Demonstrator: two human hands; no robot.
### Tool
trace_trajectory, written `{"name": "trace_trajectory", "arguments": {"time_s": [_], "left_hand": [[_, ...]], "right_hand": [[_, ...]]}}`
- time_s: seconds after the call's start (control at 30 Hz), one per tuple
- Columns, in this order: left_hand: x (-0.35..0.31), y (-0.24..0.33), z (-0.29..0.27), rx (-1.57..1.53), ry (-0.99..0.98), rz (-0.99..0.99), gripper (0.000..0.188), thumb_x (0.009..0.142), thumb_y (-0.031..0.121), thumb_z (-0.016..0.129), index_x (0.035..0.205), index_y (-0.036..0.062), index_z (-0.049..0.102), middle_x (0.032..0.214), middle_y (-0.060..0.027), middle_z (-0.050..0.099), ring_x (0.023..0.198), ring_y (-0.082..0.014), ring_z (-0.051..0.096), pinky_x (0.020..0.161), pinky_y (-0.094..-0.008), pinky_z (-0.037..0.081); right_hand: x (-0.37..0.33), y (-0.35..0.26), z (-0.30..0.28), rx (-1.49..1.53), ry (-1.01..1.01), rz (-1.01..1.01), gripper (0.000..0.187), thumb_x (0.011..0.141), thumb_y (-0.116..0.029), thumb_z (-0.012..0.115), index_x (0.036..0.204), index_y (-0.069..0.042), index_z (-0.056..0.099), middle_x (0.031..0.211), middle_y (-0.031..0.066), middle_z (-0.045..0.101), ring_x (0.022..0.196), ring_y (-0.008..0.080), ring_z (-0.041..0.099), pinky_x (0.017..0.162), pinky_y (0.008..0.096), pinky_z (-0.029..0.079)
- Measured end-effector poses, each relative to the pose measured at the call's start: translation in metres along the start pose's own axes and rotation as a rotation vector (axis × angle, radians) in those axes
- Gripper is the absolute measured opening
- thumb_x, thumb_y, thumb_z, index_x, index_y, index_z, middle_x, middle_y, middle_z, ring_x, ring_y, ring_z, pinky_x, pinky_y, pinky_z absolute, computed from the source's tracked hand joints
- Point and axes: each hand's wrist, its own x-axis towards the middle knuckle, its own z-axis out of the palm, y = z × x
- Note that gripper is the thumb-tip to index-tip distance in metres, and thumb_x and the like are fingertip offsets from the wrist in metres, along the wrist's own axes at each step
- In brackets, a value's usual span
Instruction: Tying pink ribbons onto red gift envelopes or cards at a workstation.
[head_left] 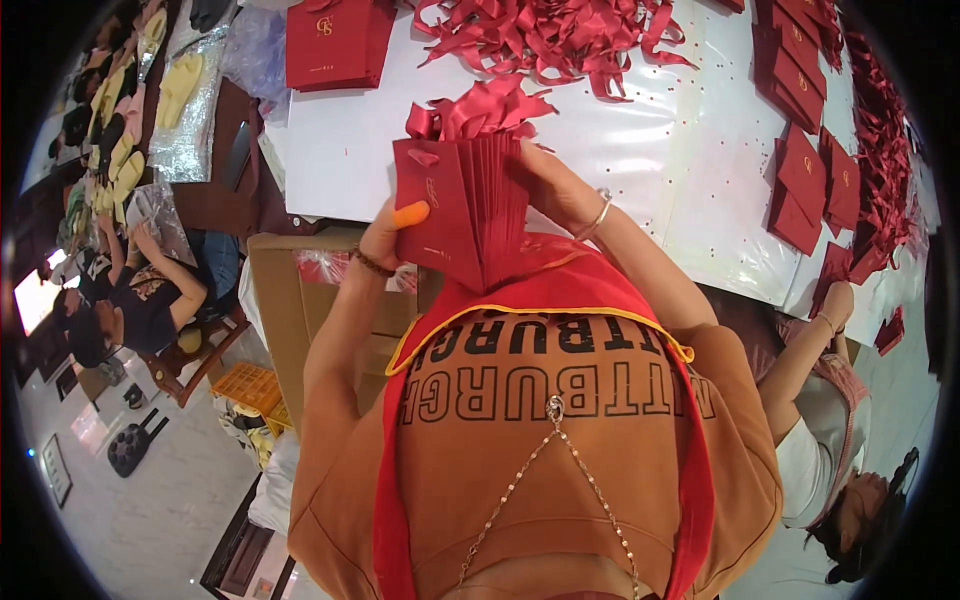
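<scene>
Between my two hands stands a thick stack of red paper gift bags (465,205) with ribbon handles bunched at the top. My left hand (392,228), with an orange cover on one finger, grips the stack's left side. Around its right edge my right hand (555,185) is closed, a bracelet at the wrist. The stack's lower end is close to my red apron (550,285). Red ribbons (490,108) stick out beyond the far end of the bags.
On the white table (350,150), another pile of red bags (338,45) stands far left, with a heap of red ribbon (560,35) behind. More red bags (800,185) lie right, near a co-worker's hand (836,302). A cardboard box (290,300) stands below the table edge.
</scene>
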Motion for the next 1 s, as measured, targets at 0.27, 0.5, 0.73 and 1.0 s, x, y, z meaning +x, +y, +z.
{"name": "trace_trajectory", "arguments": {"time_s": [0.27,0.5,0.73,1.0], "left_hand": [[-0.006,0.042,0.022,0.472,0.036,0.151,0.050,0.074,0.008,0.065,0.118,-0.0001,0.042,0.106,-0.0087,0.056,0.096,-0.0159,0.054,0.081,-0.0296,0.045],[-0.009,0.037,0.007,0.639,0.125,0.283,0.052,0.072,0.007,0.068,0.117,-0.0008,0.043,0.106,-0.0085,0.055,0.095,-0.0147,0.054,0.082,-0.0286,0.045],[-0.028,0.056,-0.030,0.441,0.144,0.216,0.052,0.073,0.009,0.066,0.120,0.0005,0.044,0.108,-0.0072,0.055,0.097,-0.0156,0.054,0.083,-0.0292,0.045],[-0.052,0.131,-0.144,0.409,0.095,0.354,0.058,0.071,0.010,0.068,0.123,0.0008,0.042,0.112,-0.0068,0.054,0.099,-0.0152,0.053,0.084,-0.0291,0.044]], "right_hand": [[-0.004,-0.041,0.021,-0.569,-0.108,0.026,0.077,0.066,-0.030,0.071,0.126,0.002,0.035,0.119,0.0104,0.047,0.107,0.0171,0.046,0.091,0.0286,0.036],[0.024,-0.022,-0.001,-0.513,-0.062,0.196,0.046,0.067,-0.020,0.068,0.105,0.003,0.054,0.088,0.0019,0.060,0.073,0.0094,0.054,0.067,0.0220,0.041],[0.083,-0.011,0.029,-0.522,-0.116,0.187,0.038,0.072,-0.013,0.071,0.103,0.002,0.057,0.096,0.0087,0.062,0.087,0.0156,0.060,0.075,0.0283,0.049],[0.169,0.015,0.120,-1.215,-0.144,-0.121,0.041,0.076,-0.020,0.065,0.112,-0.006,0.053,0.086,0.0085,0.062,0.078,0.0191,0.060,0.069,0.0305,0.047]]}}
